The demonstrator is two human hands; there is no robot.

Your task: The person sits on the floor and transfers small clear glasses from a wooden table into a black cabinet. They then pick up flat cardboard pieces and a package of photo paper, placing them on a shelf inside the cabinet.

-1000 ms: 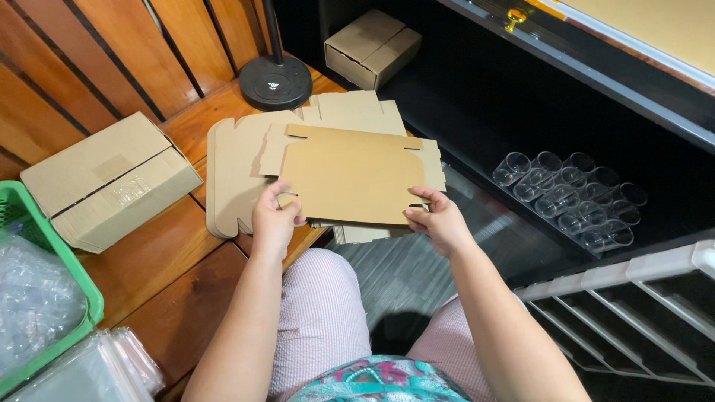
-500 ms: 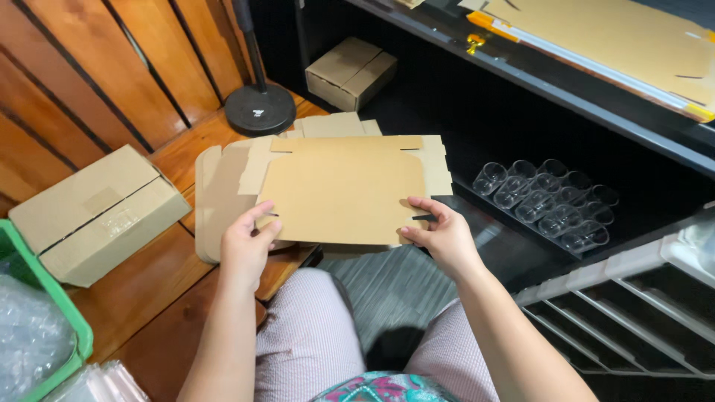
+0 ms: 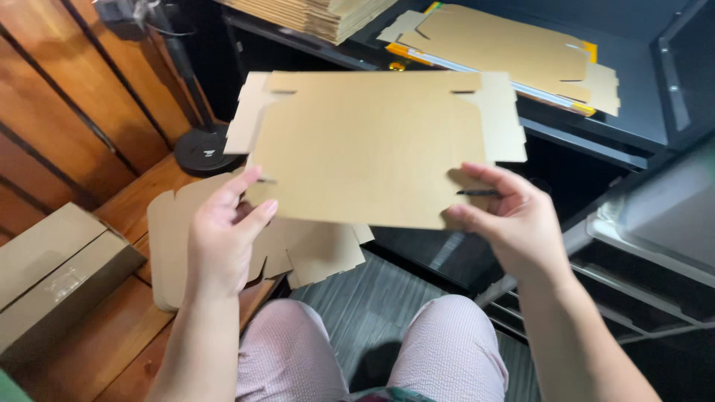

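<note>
We gripped the flat cardboard sheet (image 3: 372, 145) between left hand (image 3: 223, 231) and right hand (image 3: 514, 223), its long axis running hand to hand.

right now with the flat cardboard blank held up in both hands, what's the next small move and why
Probably fold up one side flap along its crease. The cardboard blank is fully flat and lifted clear of the stack of blanks, with the left hand and right hand pinching its near edge, so nothing blocks a fold.
</note>
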